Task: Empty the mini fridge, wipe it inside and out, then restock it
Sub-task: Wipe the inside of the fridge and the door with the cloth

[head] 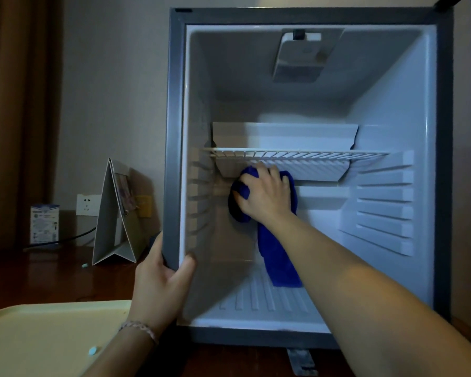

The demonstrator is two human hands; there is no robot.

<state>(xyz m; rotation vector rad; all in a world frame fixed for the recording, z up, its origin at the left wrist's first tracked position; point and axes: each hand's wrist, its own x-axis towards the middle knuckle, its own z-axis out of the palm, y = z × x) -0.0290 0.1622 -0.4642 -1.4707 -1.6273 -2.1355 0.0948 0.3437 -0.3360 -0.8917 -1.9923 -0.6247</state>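
I have my right hand (264, 193) deep inside the mini fridge (174, 131), fingers curled round a bunched blue cloth (276, 254) and pressing it against the back wall just under the wire shelf (297, 153). The loose tail of the cloth hangs down from my palm toward the ribbed floor of the fridge. My left hand (161, 284) grips the left front edge of the cabinet, thumb wrapped inside the frame and fingers round the outside, steadying it on the dark wooden table (52, 276). The fridge stands open and bare of food or drink as far as I can see, so I judge the emptying done and the inside wiping under way; the outside and the restocking are yet to come. The cloth is soft and limp, so it only works where my palm backs it, and I think it best kept wadded under the fingers, since the dangling end could snag on the shelf wires. The fridge looks light enough to slide when I push against the back wall, which is why a hold on the stiff frame edge seems the right place, not the thin inner lip. The shelf looks like it merely rests in the side grooves, so a knock from below may lift it. A pale yellow tray (38, 336) lies at the lower left just beside my left wrist, and a folded card stand (112, 227) stands on the table beside the fridge.
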